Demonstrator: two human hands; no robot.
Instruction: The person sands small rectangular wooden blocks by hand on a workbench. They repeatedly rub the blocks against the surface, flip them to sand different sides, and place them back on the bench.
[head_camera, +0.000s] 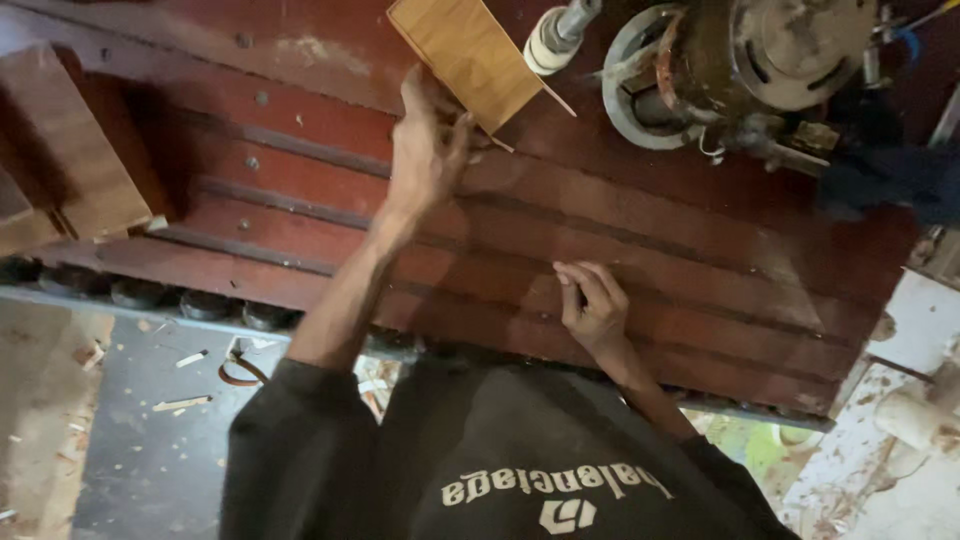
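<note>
Reaching forward, the left hand (428, 150) pinches a wooden board (468, 55); the right hand (595, 305) rests loosely curled, empty, on the red table (700, 260).

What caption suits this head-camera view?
Left hand holds a small wooden panel on a red workbench; right hand rests flat.

Reddish-brown workbench top (650, 230) with darker parallel grooves and pale scuffed patches. Light tan wooden panel (470, 55) with fine straight grain, held by the left hand (428, 150). Mid-brown wooden blocks (70, 140) at the bench's far edge. Grey-brown, rust-tinged metal motor housing (760, 50). Black sweatshirt (500, 460) with white print. Grey floor (140, 450) flecked with pale wood chips.
</note>
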